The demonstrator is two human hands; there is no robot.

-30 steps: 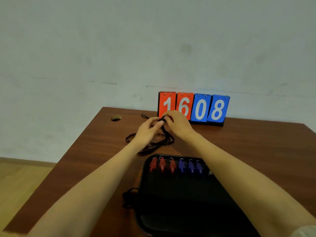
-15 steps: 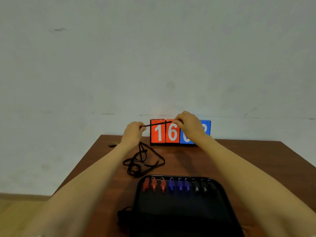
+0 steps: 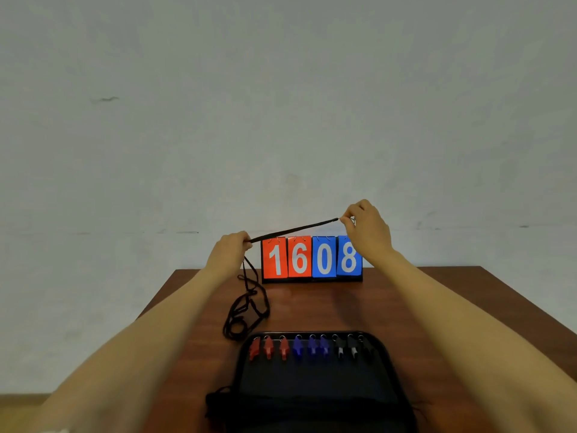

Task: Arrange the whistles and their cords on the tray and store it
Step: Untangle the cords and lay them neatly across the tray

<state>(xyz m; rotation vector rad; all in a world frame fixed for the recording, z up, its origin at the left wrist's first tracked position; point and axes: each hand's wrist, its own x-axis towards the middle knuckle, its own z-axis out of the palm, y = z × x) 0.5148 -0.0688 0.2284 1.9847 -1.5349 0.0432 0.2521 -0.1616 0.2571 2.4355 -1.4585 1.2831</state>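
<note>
Head view: both bare forearms reach fwd over the table (image 3: pixel 406 307); hands are raised in front of the scoreboard (image 3: pixel 312 259).
L hand (image 3: pixel 229 250): fingers curled in, thumb + fingertips pinching the cord's left end. Sits lower than the other hand.
R hand (image 3: pixel 367 231): thumb + forefinger pinch the cord's right end, other fingers curled loosely behind. A tiny loop shows by the fingertips, too small to tell what.
Cord (image 3: pixel 293 229): black, pulled straight btwn the two hands, slanting up toward the right. It passes just above the scoreboard's top edge as seen from here.
Cord tangle (image 3: pixel 246 310): black loops on the table just beyond the tray's far-left corner. Strands run up from it to the L hand.
Tray (image 3: pixel 312 385): black, rounded corners, on the table close to the person, approx. centre.
Whistles: nine in a row along the tray's far edge, left to right 3 red (image 3: pixel 268 350), 3 blue (image 3: pixel 310 348), 3 black (image 3: pixel 352 350), each w/ a small ring at its far end.
Cord bundle (image 3: pixel 218 398): dark clump touching the tray's left side, near end; detail can't be told.
Scoreboard digits: red 1, 6 + blue 0, 8. Board stands at the table's far edge by the wall (image 3: pixel 281 104); R wrist overlaps its top right corner.
</note>
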